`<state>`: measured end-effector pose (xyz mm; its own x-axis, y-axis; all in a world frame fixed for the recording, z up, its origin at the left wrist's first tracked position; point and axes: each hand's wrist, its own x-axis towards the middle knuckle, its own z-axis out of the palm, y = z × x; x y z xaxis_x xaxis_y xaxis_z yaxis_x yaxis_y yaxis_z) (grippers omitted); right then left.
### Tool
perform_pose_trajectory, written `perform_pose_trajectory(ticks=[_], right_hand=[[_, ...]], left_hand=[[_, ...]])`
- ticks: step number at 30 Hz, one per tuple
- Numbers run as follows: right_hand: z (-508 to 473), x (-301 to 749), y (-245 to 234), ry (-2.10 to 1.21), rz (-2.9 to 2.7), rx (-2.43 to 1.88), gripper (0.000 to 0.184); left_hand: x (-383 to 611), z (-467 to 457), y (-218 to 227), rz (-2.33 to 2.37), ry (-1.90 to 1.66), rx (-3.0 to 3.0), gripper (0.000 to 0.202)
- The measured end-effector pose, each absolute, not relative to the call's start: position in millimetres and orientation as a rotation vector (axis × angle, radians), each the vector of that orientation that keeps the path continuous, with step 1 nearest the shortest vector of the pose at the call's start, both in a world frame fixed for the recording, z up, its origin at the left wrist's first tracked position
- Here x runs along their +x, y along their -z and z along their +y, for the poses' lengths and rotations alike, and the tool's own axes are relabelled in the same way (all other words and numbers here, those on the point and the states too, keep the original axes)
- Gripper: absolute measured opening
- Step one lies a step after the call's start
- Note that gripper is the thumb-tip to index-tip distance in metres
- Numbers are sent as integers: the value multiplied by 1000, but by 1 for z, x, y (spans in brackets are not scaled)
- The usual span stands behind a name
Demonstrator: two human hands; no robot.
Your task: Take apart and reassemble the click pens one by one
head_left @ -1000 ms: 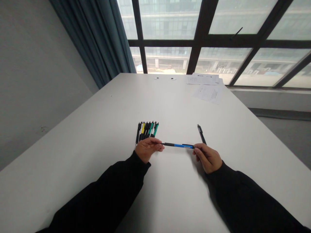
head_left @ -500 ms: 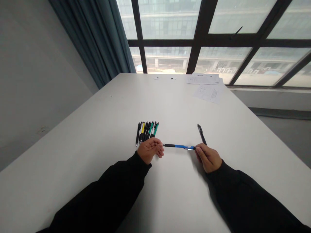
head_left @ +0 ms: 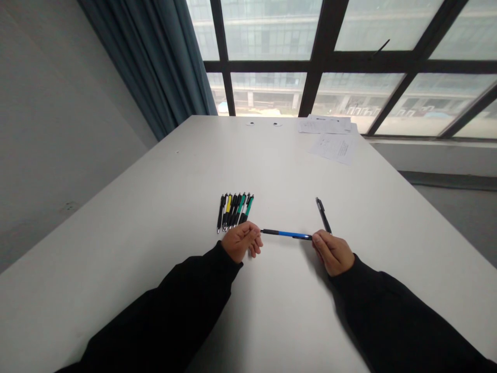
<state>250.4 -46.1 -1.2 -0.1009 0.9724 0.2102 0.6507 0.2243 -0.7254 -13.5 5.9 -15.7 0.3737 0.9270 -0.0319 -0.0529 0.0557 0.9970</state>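
Now the left hand (head_left: 240, 243) and right hand (head_left: 333, 254) are staying apart, pinching opposite ends of a blue-and-black pen (head_left: 285, 234). It is levelling out over the desk (head_left: 272, 311), just right of a row of pens (head_left: 235, 211).

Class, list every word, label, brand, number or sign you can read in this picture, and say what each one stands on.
Front paper sheet: printed lines, too small to read.
Rear paper sheet: dark heading and print, too blurred to read.
Blue-and-black pen: no readable text.
Row of pens: no readable text.
Black pen: no readable text.
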Motion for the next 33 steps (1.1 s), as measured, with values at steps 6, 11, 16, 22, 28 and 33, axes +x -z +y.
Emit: perform_pose_trajectory(ticks=[6,11,16,22,28,33], right_hand=[[-46,249,1,-638,-1818,-1490,40],[-46,249,1,-617,-1812,-1499,43],[-46,250,2,-656,-1788,-1492,45],[-46,252,8,-619,-1805,-1442,47],[-45,254,14,-585,-1848,-1423,49],[-46,253,11,-608,-1873,-1428,54]], left_hand=[[-15,6,15,915,-886,1331,43],[-14,4,10,962,-866,1387,45],[-14,3,9,995,-831,1427,48],[-15,3,7,1013,-761,1494,55],[-16,1,5,1027,-727,1508,60],[-18,0,4,1036,-702,1561,67]])
